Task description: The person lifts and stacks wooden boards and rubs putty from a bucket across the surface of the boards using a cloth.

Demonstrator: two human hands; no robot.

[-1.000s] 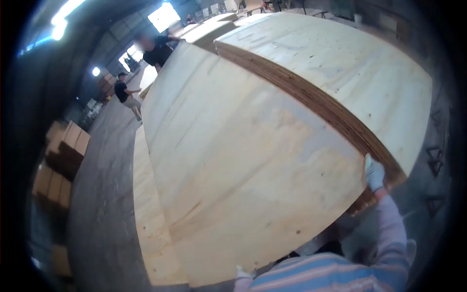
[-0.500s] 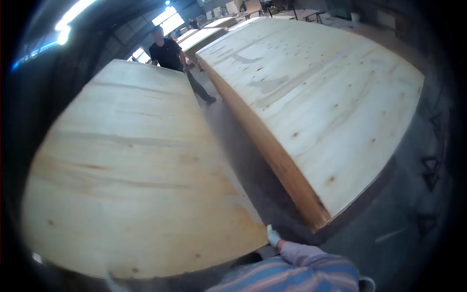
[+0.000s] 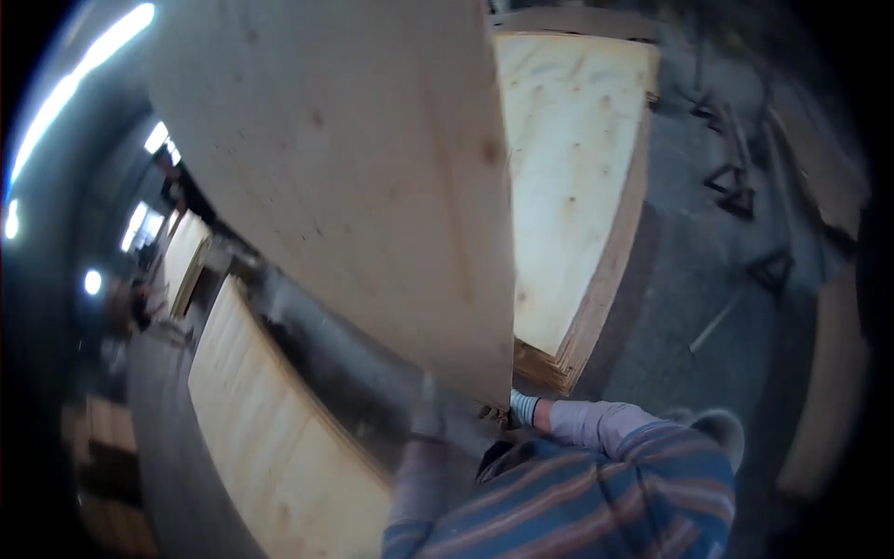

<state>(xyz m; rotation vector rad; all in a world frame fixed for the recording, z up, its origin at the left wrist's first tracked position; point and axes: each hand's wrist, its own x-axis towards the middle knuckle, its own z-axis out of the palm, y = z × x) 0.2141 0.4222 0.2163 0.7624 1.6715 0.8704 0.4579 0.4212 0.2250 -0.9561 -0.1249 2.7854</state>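
A large plywood sheet is tilted up steeply in front of me and fills the upper middle of the head view. At its lower right corner my right hand, in a pale knitted glove, is closed on the edge; some fingers are hidden behind it. My left hand, gloved and blurred, is at the sheet's lower edge with the thumb up against the face. Just right of the sheet lies a stack of plywood, close to my right hand. Another plywood stack lies low on the left.
A person in dark clothes is beyond the sheet's left edge, and another person is farther left. Triangular metal stands are on the grey floor at right. More boards are stacked at far left.
The sheet has gone from lying nearly flat to steeply tilted. My left hand has come into view at its lower edge. The view has swung, and the left stack now shows.
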